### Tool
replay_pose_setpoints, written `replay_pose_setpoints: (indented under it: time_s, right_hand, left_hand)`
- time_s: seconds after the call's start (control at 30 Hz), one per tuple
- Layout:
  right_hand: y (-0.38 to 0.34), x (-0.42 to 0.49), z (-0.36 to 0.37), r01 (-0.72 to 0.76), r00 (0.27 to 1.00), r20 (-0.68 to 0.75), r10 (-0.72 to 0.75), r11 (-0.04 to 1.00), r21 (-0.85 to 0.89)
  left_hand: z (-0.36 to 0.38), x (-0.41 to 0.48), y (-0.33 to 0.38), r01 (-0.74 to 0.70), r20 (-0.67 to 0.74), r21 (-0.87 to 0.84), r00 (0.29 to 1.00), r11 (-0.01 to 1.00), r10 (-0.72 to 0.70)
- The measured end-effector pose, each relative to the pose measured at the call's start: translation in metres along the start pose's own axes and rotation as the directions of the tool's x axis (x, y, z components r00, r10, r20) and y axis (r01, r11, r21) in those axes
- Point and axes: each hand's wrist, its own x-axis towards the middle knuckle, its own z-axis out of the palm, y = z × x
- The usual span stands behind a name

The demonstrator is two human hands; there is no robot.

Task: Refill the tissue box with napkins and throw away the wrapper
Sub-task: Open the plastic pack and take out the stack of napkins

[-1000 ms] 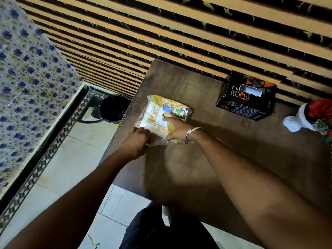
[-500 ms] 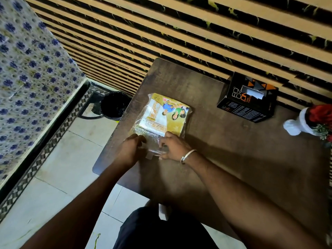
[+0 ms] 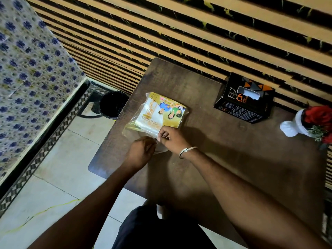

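Observation:
A yellow napkin pack (image 3: 158,114) in a clear plastic wrapper lies flat on the dark wooden table (image 3: 233,159), near its left edge. My left hand (image 3: 141,151) and my right hand (image 3: 171,139) both pinch the loose clear wrapper end at the pack's near side. A black tissue box (image 3: 244,99) with orange triangles and a white tissue in its top slot stands at the table's far side, against the wall.
A black waste bin (image 3: 113,104) stands on the tiled floor left of the table. A white vase with red flowers (image 3: 309,123) sits at the table's right edge. A slatted wall runs behind; a blue-flowered cloth hangs at the left.
My right hand came off the top of the pack and joined my left hand at the near wrapper end. Both hands now pinch the plastic there, closer together.

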Motion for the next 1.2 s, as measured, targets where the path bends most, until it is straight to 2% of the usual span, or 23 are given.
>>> replay_pose_setpoints:
  time_s: [0.07, 0.1, 0.13, 0.17, 0.2, 0.23, 0.27, 0.37, 0.47, 0.6, 0.77, 0.83, 0.93, 0.97, 1.03, 1.07, 1.1, 1.13, 1.2]
  right_hand:
    - [-0.002, 0.002, -0.002, -0.006, 1.0, 0.016, 0.005, 0.999, 0.052]
    - [-0.004, 0.002, -0.003, -0.01, 1.0, 0.026, 0.008, 0.997, 0.08]
    - [-0.005, 0.003, -0.004, -0.014, 0.999, 0.033, 0.011, 0.994, 0.109]
    - [-0.007, 0.004, -0.006, -0.018, 0.999, 0.038, 0.013, 0.99, 0.138]
    - [-0.008, 0.005, -0.007, -0.024, 0.999, 0.048, 0.016, 0.986, 0.164]
    - [-0.01, 0.005, -0.009, -0.034, 0.997, 0.068, 0.022, 0.981, 0.189]
    - [-0.011, 0.006, -0.011, -0.049, 0.995, 0.096, 0.029, 0.976, 0.212]
    - [-0.012, 0.009, -0.016, -0.1, 0.985, 0.161, 0.06, 0.962, 0.256]
    - [-0.013, 0.012, -0.017, -0.119, 0.984, 0.161, 0.073, 0.947, 0.299]
    - [-0.017, 0.014, -0.018, -0.122, 0.984, 0.161, 0.074, 0.942, 0.312]
    - [-0.018, 0.018, -0.017, -0.102, 0.985, 0.162, 0.054, 0.948, 0.302]
    - [-0.021, 0.017, -0.02, -0.097, 0.983, 0.181, 0.042, 0.947, 0.306]
    - [-0.025, 0.02, -0.027, -0.104, 0.978, 0.203, 0.038, 0.941, 0.322]
    - [-0.022, 0.025, -0.028, -0.079, 0.991, 0.123, 0.045, 0.953, 0.292]
    - [-0.012, 0.041, -0.03, -0.04, 0.981, -0.186, 0.06, 0.993, 0.112]
    - [-0.006, 0.05, -0.033, -0.07, 0.947, -0.315, 0.059, 0.997, -0.023]
    - [-0.003, 0.058, -0.038, -0.137, 0.928, -0.366, 0.073, 0.979, -0.151]
    - [0.001, 0.066, -0.043, -0.215, 0.933, -0.339, 0.121, 0.942, -0.257]
    - [0.008, 0.079, -0.052, -0.293, 0.954, -0.186, 0.236, 0.865, -0.407]
  left_hand:
    - [0.002, 0.006, 0.006, 0.204, 0.027, -0.14, 0.979, 0.969, -0.202]
    - [0.003, 0.01, 0.008, 0.331, 0.045, -0.29, 0.942, 0.898, -0.332]
    - [0.005, 0.014, 0.01, 0.442, 0.087, -0.484, 0.883, 0.755, -0.462]
    - [0.006, 0.018, 0.013, 0.507, 0.146, -0.648, 0.815, 0.568, -0.561]
    - [0.007, 0.022, 0.014, 0.532, 0.201, -0.743, 0.756, 0.406, -0.623]
    - [0.008, 0.025, 0.014, 0.532, 0.225, -0.785, 0.723, 0.318, -0.653]
    - [0.01, 0.029, 0.012, 0.53, 0.232, -0.798, 0.708, 0.286, -0.667]
    - [0.01, 0.04, 0.016, 0.533, 0.231, -0.81, 0.674, 0.245, -0.702]
    - [0.009, 0.049, 0.022, 0.536, 0.242, -0.821, 0.638, 0.196, -0.731]
    - [0.006, 0.054, 0.028, 0.525, 0.122, -0.813, 0.574, 0.25, -0.81]
    - [0.009, 0.063, 0.026, 0.446, 0.122, -0.873, 0.588, 0.195, -0.799]
    - [0.011, 0.067, 0.026, 0.444, 0.172, -0.887, 0.578, 0.131, -0.798]
    - [0.014, 0.074, 0.023, 0.429, 0.27, -0.903, 0.609, 0.024, -0.746]
    - [0.014, 0.077, 0.021, 0.436, 0.284, -0.9, 0.619, 0.02, -0.733]
    - [0.015, 0.08, 0.017, 0.453, 0.312, -0.892, 0.616, 0.001, -0.723]
    - [0.016, 0.08, 0.015, 0.462, 0.332, -0.887, 0.605, -0.02, -0.724]
    - [0.018, 0.081, 0.016, 0.464, 0.34, -0.885, 0.597, -0.033, -0.727]
    - [0.019, 0.081, 0.017, 0.469, 0.34, -0.883, 0.586, -0.034, -0.736]
    - [0.021, 0.085, 0.021, 0.474, 0.339, -0.88, 0.575, -0.035, -0.745]
